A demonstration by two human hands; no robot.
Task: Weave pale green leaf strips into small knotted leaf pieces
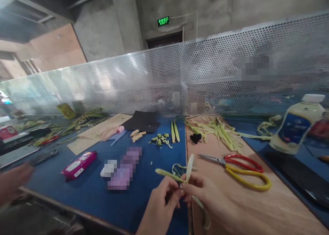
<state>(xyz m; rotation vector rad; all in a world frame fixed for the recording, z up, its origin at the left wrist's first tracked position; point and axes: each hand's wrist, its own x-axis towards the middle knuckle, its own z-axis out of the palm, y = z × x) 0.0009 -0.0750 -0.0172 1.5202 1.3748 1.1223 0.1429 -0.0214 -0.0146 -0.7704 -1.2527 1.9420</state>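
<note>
My left hand point(162, 202) and my right hand point(205, 195) meet above the seam between the blue table and a wood-coloured board. Both are closed in a pinch on pale green leaf strips point(190, 167), which cross between the fingertips. One strip end points up, another reaches left, and a long one hangs below my right hand. A thin curled strip point(177, 166) shows just behind them. The fingers hide where the strips join. To the right of my right hand lie scissors point(246, 181) with one red and one yellow handle, blades pointing left.
Cut leaf strips point(226, 135) lie on the board point(269, 207). Behind are small knotted leaf pieces point(160, 140) and black paper point(144, 121). Left are a pink packet point(79, 165) and another person's blurred hand point(16, 180). A bottle point(295, 125) stands right, before a perforated metal screen point(218, 67).
</note>
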